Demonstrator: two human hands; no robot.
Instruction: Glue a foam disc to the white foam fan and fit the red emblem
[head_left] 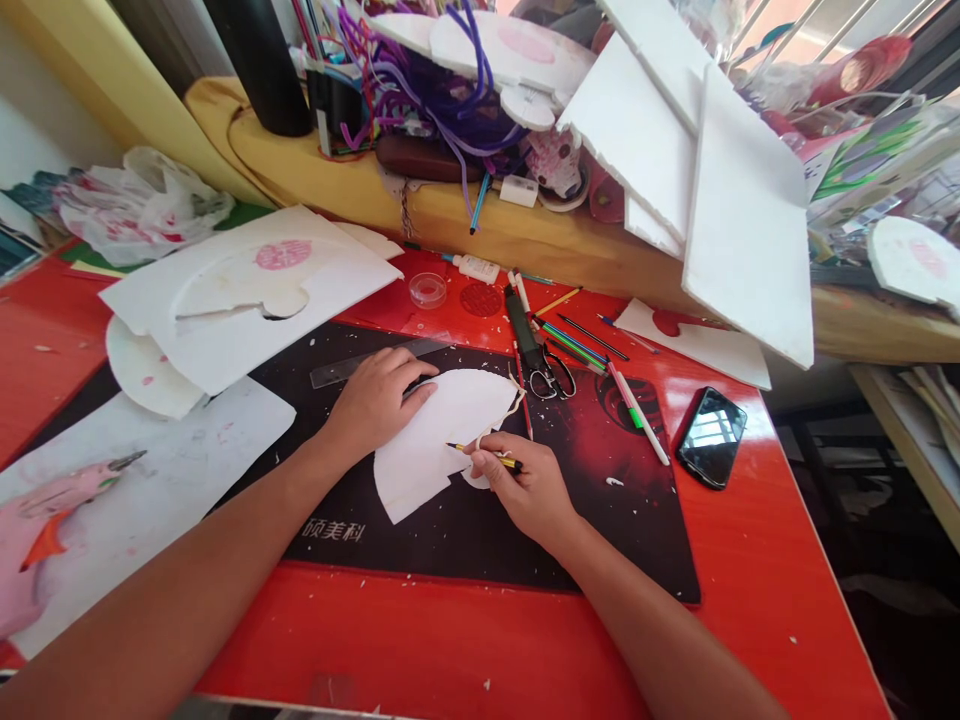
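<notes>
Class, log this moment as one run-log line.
left hand: at white cutout's edge | right hand: holding pencil, tip over cutout | cutout: on black mat

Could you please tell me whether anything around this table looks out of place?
Yes: white crumbs litter the black mat around the white cutout, looking like uncleared debris. White boards also lean askew across the yellow ledge.

A: Specify the left side.
B: Left forearm (pixel 225 570), at eight o'clock: bare, long, smooth in outline, narrowing toward the wrist (pixel 336 447). Left hand (pixel 375 395), toward nine o'clock: bare, slim-fingered.
A: Specify the right side.
B: Right forearm (pixel 645 620), at five o'clock: bare, similar taper. Right hand (pixel 532 487), also toward five o'clock: bare, rounded knuckles.
A: Extent of bare surface?
B: Both forearms, wrist to edge of view.
</notes>
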